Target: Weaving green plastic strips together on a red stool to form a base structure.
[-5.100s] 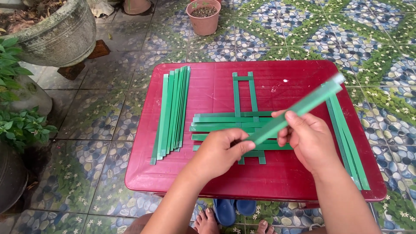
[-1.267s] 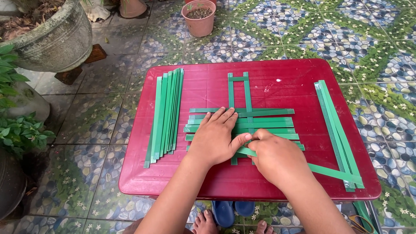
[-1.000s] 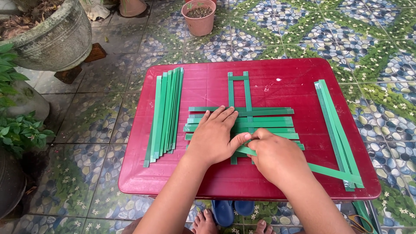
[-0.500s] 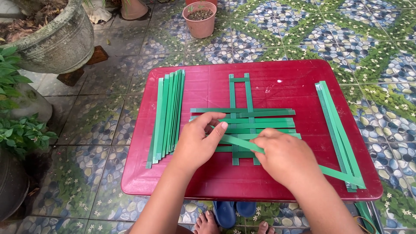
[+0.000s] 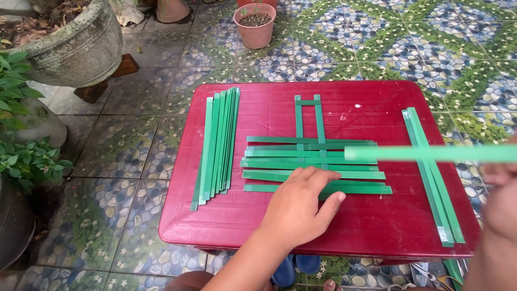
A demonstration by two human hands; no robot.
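— Two hands are showing; what is each doing?

— The left hand (image 5: pixel 300 202) is lying flat and released, fingers spread, pressing on the woven green strips (image 5: pixel 315 164) at the middle of the red table (image 5: pixel 269 221). The right hand (image 5: pixel 503 202), at three o'clock, is gripping a loose green strip (image 5: pixel 431 153) that is stretching out level above the weave.

— And around them?

— One bundle of strips (image 5: pixel 218 143) is lying at nine o'clock, another few strips (image 5: pixel 431 178) at three o'clock. Flower pots (image 5: pixel 254 24) are standing at twelve o'clock on the tiled floor (image 5: pixel 134 161).
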